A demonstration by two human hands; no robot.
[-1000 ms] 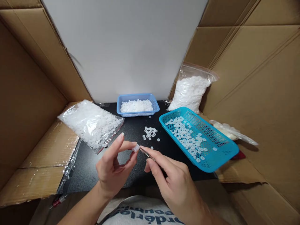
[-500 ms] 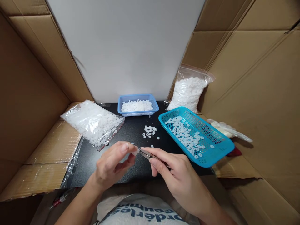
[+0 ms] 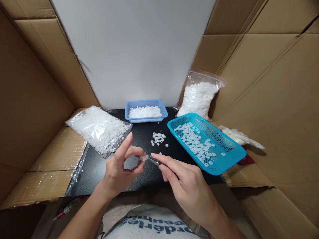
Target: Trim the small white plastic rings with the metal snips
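Note:
Between thumb and a finger, my left hand [image 3: 123,166] pinches a small white piece [image 3: 144,158], its index finger raised. My right hand [image 3: 186,182] grips metal tweezers [image 3: 155,161], whose tips are at the white piece. Beyond my hands, a loose group of small white rings [image 3: 158,137] lies on the black table surface [image 3: 99,176]. A turquoise basket [image 3: 231,159] holds many white rings at the right. At the back, a smaller blue basket [image 3: 147,120] is filled with white rings.
A clear bag of white pieces [image 3: 97,127] lies at the left; another full bag [image 3: 199,96] leans at the back right. Cardboard walls [image 3: 274,83] and a grey panel [image 3: 134,49] enclose the table. A smaller bag [image 3: 236,136] lies beyond the turquoise basket.
My left index finger has lifted away from the white piece and now points up. The tweezers look slightly more spread at the piece. The view has shifted slightly.

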